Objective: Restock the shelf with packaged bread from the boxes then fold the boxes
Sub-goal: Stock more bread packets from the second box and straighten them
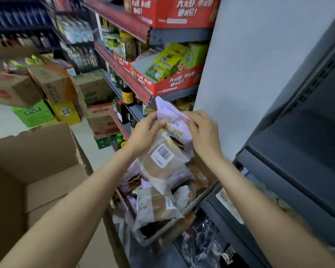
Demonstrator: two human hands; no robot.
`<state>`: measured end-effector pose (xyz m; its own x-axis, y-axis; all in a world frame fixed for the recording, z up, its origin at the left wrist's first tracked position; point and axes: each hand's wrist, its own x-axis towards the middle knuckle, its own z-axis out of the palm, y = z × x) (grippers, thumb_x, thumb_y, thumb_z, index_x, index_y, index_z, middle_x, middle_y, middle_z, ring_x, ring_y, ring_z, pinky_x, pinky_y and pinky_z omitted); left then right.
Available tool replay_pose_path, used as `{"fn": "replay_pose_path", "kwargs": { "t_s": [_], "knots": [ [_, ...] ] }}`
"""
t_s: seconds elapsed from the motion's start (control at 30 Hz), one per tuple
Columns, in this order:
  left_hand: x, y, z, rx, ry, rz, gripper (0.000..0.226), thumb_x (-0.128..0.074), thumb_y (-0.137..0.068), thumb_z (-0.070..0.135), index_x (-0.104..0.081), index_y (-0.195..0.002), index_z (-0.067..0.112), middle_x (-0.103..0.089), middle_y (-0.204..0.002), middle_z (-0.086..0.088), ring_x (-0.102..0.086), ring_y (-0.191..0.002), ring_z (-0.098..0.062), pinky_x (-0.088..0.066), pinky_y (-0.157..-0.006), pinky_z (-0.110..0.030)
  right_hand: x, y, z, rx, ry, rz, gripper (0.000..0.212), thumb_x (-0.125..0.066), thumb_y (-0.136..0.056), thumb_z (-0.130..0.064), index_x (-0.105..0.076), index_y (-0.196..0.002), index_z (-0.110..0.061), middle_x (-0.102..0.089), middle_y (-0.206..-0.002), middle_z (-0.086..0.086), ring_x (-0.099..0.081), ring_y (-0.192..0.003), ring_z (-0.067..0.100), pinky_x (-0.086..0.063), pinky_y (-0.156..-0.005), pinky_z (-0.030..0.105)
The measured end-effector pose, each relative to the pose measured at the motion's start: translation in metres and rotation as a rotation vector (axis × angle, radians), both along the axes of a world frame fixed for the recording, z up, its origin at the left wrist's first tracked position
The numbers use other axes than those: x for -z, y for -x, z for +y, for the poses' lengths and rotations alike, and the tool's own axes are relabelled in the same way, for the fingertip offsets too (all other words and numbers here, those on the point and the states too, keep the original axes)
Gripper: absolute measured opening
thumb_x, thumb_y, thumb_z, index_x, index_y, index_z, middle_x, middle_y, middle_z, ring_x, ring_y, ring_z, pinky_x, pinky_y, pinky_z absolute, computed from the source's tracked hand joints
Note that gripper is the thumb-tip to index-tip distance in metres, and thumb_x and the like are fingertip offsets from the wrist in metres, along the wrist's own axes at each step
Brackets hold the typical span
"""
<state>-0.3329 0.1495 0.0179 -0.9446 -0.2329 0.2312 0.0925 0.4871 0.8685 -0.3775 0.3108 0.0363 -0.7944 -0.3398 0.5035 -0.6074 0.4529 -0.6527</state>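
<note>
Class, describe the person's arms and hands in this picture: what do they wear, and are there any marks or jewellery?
Both forearms are bare up to the frame's edge: no sleeves show. The left hand and right hand wear no gloves. No watch, bracelet or ring is visible, though the picture is slightly blurred.

Both hands hold packaged bread above a shelf tray: the left hand [146, 130] grips a clear bread packet with a barcode label [162, 159], and the right hand [202, 130] pinches the edge of a lilac bread bag [174, 122] behind it. Below them the tray [199, 200] is piled with more bread packets [155, 206]. An open cardboard box [37, 165] stands at left, stacked cartons [46, 89] beyond it
</note>
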Motion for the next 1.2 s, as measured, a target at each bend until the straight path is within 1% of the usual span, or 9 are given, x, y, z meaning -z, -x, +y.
{"fn": "replay_pose_path", "kwargs": {
  "t_s": [0.1, 0.2, 0.33, 0.5, 0.63, 0.77, 0.97, 1.13, 1.2],
  "knots": [
    [-0.037, -0.029, 0.004, 0.099, 0.024, 0.060, 0.017, -0.049, -0.097, 0.025, -0.063, -0.087, 0.024, -0.064, -0.079, 0.008, -0.058, -0.074, -0.007, -0.044, -0.074, -0.026, -0.036, -0.032, 0.019, 0.023, 0.045, -0.014, 0.023, -0.055, -0.090, -0.008, -0.072, -0.106, -0.009, -0.069, -0.097, 0.011, -0.062, -0.089, 0.023, -0.042, -0.076, 0.030],
    [-0.074, -0.061, 0.026, 0.072, 0.169, 0.142, 0.037, -0.051, -0.097, 0.025, -0.043, -0.061, 0.023, -0.036, -0.055, 0.008, -0.030, -0.051, -0.004, -0.025, -0.053, -0.023, -0.068, -0.074, 0.041, 0.095, 0.271, -0.166, 0.017, -0.061, -0.088, -0.009, -0.074, -0.099, -0.008, -0.072, -0.087, 0.002, -0.061, -0.080, 0.005, -0.047, -0.076, 0.026],
    [-0.108, -0.101, 0.068, 0.107, 0.200, 0.287, 0.040, -0.054, -0.094, 0.025, -0.044, -0.059, 0.010, -0.032, -0.051, 0.005, -0.027, -0.050, -0.007, -0.024, -0.049, -0.022, -0.100, -0.139, 0.082, 0.195, 0.625, -0.209, 0.018, -0.069, -0.082, -0.006, -0.070, -0.100, -0.007, -0.068, -0.083, -0.010, -0.060, -0.074, -0.008, -0.047, -0.071, 0.008],
    [-0.144, -0.133, 0.142, 0.282, 0.022, 0.311, 0.043, -0.055, -0.094, 0.025, -0.040, -0.056, 0.012, -0.033, -0.052, 0.001, -0.028, -0.049, -0.008, -0.023, -0.052, -0.027, -0.121, -0.212, 0.155, 0.277, 0.542, -0.259, 0.044, -0.073, -0.081, -0.016, -0.054, -0.121, -0.013, -0.064, -0.114, 0.001, -0.062, -0.099, 0.010, -0.051, -0.081, 0.016],
    [-0.166, -0.153, 0.219, 0.473, -0.088, 0.282, 0.041, -0.055, -0.093, 0.029, -0.054, -0.067, -0.002, -0.047, -0.058, -0.009, -0.041, -0.057, -0.016, -0.034, -0.058, -0.030, -0.133, -0.255, 0.220, 0.411, 0.529, -0.145, 0.047, -0.075, -0.079, -0.016, -0.054, -0.121, -0.011, -0.066, -0.116, 0.004, -0.063, -0.104, 0.015, -0.053, -0.088, 0.028],
    [-0.179, -0.167, 0.294, 0.571, -0.102, 0.320, 0.026, -0.052, -0.094, 0.024, -0.068, -0.083, 0.007, -0.069, -0.080, -0.009, -0.058, -0.075, -0.017, -0.048, -0.074, -0.036, -0.141, -0.280, 0.292, 0.582, 0.559, -0.052, 0.046, -0.073, -0.080, -0.019, -0.053, -0.121, -0.010, -0.065, -0.118, 0.006, -0.062, -0.109, 0.020, -0.050, -0.096, 0.042],
    [-0.194, -0.176, 0.381, 0.411, -0.075, 0.429, 0.028, -0.044, -0.099, 0.016, -0.066, -0.116, 0.009, -0.066, -0.114, 0.000, -0.051, -0.098, -0.004, -0.031, -0.075, -0.001, -0.147, -0.295, 0.409, 0.676, 0.634, -0.046, 0.032, -0.066, -0.087, -0.012, -0.055, -0.117, -0.012, -0.065, -0.120, 0.010, -0.063, -0.109, 0.022, -0.051, -0.096, 0.039],
    [-0.201, -0.172, 0.423, 0.346, -0.105, 0.389, 0.029, -0.043, -0.100, 0.016, -0.065, -0.116, 0.008, -0.066, -0.116, -0.003, -0.055, -0.103, -0.011, -0.036, -0.084, -0.016, -0.132, -0.274, 0.474, 0.844, 0.243, -0.205, 0.051, -0.070, -0.083, -0.027, -0.050, -0.123, -0.002, -0.064, -0.114, 0.015, -0.060, -0.107, 0.030, -0.049, -0.093, 0.047],
    [-0.197, -0.170, 0.431, 0.327, -0.109, 0.370, 0.029, -0.043, -0.100, 0.017, -0.065, -0.116, 0.008, -0.066, -0.115, -0.003, -0.053, -0.100, -0.008, -0.036, -0.083, -0.015, -0.122, -0.269, 0.479, 0.934, 0.118, -0.256, 0.069, -0.070, -0.084, -0.025, -0.034, -0.136, 0.001, -0.053, -0.127, 0.023, -0.049, -0.120, 0.037, -0.043, -0.100, 0.045]
  ]
}}
